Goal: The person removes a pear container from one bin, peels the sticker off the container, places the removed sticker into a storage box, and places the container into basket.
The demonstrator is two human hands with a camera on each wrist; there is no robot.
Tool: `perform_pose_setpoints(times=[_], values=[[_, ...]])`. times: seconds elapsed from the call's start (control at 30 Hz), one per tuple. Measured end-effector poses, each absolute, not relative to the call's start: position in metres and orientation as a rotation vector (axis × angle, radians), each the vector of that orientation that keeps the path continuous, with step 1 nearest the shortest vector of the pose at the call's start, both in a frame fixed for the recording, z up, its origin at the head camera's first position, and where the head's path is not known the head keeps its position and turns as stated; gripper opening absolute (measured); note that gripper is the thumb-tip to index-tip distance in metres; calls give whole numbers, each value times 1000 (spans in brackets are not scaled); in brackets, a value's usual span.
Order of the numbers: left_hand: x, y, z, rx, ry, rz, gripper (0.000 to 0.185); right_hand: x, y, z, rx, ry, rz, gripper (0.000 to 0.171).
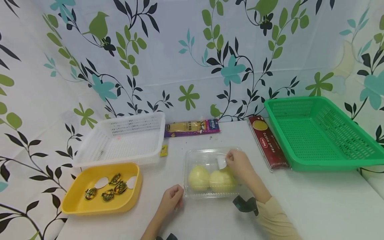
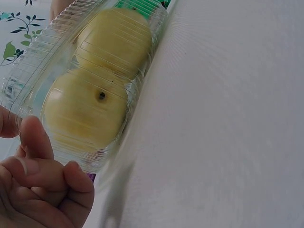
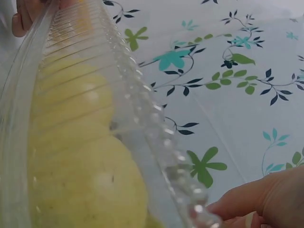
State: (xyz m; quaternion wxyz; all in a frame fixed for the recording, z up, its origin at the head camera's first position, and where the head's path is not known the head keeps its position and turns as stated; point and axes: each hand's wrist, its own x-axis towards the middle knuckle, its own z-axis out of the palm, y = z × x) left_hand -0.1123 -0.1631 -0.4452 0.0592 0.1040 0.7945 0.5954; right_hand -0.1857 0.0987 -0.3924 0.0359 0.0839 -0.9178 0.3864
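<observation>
**Two hands on a clear box of yellow fruit**

Using the clear plastic box (image 1: 213, 173) in the middle of the table (image 1: 315, 203) as the anchor. Far left of it sits a yellow tray (image 1: 75, 200) with a few small wrapped sweets (image 1: 108, 189), and behind that a white basket (image 1: 126, 140). The left hand (image 1: 171, 199) is at the box's near left corner, fingers curled, thumb and fingertips pinching the rim. Inside the box are yellow fruits (image 1: 198, 178), packed touching. The right hand (image 1: 240, 165) rests on top of the lid, fingers bent and pinching a small white tab (image 1: 221, 162). Behind the box lies a noodle packet (image 1: 192, 127); to its right a red pasta pack (image 1: 268, 143), then a green basket (image 1: 321, 133).
</observation>
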Motion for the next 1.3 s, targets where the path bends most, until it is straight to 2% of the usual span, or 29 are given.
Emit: perform_pose_setpoints(times=[0.37, 0.87, 1.0, 1.2, 1.3], values=[[-113, -164, -447, 318, 2395, 1823, 22, -190, 113, -391, 229, -2819, 1223, 9], [-114, -166, -446, 323, 2394, 1817, 24, -196, 123, -386, 106, -2830, 1214, 4], [-115, -167, -442, 274, 2421, 1805, 20, -198, 120, -387, 166, -2740, 1343, 4], [-113, -169, -434, 157, 2466, 1885, 4, -195, 109, -387, 191, -2624, 1639, 7], [-110, -174, -430, 140, 2497, 1953, 8, -192, 100, -384, 207, -2574, 1762, 8]])
